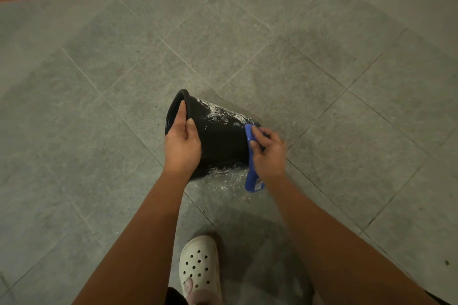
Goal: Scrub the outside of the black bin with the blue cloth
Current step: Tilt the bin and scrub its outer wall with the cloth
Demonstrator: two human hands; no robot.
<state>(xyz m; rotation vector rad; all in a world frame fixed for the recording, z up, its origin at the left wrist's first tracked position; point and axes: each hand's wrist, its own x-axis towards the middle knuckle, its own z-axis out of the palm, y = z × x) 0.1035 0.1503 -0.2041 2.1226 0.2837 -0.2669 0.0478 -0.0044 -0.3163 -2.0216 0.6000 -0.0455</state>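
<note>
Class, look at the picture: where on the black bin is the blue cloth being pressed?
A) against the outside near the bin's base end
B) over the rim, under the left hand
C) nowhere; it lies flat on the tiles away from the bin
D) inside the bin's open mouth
A: the right hand presses the blue cloth against the outside of the tilted black bin near its base end, while the left hand grips the rim.

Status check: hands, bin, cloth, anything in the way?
Left hand gripping bin rim. Right hand pressing cloth near bin's base. Bin tilted, soapy. Nothing in the way.
</note>
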